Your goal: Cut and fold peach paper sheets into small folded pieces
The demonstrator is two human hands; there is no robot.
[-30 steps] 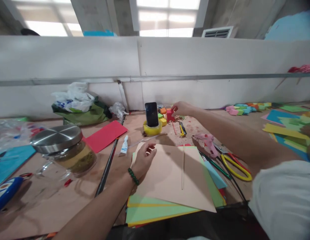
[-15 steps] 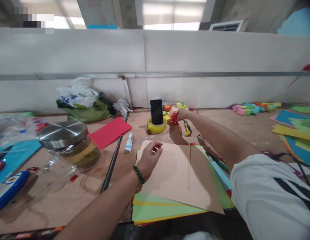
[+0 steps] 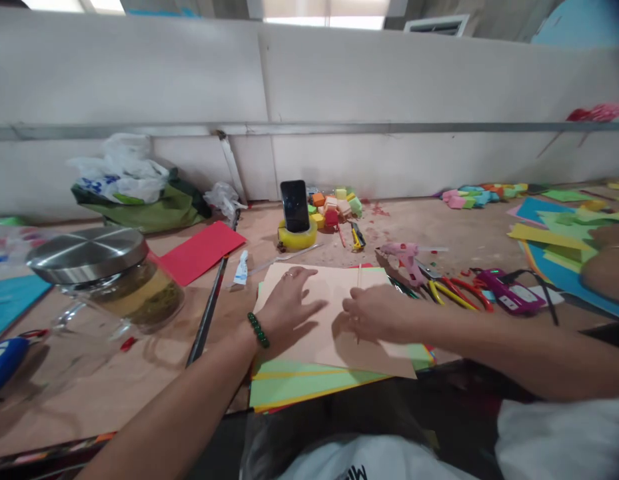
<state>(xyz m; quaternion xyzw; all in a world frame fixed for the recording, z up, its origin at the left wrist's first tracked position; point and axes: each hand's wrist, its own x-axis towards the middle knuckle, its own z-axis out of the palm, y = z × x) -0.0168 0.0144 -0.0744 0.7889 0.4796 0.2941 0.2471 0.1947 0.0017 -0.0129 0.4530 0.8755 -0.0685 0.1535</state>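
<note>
My left hand (image 3: 289,307) lies open, fingers spread flat on a beige sheet of paper (image 3: 325,281), with a green bead bracelet on the wrist. My right hand (image 3: 374,313) rests on the same sheet just to the right, fingers bent down over a thin wooden stick (image 3: 359,277) whose far end pokes out beyond the hand. The beige sheet tops a stack of green, yellow and blue paper (image 3: 299,385) at the table's near edge.
A glass jar with a metal lid (image 3: 89,257) stands at left, with a black rod (image 3: 206,313), a red sheet (image 3: 199,252) and a glue tube (image 3: 242,268) nearby. Behind are a phone (image 3: 295,205) in a yellow tape roll (image 3: 296,239) and foam blocks (image 3: 334,203). A pink glue gun (image 3: 404,257), scissors (image 3: 456,293) and another person's arm (image 3: 604,267) are at right.
My right hand let go of the red foam block by the phone and came back onto the beige sheet over the stick. My left hand's fingers flattened out. The view tilted down.
</note>
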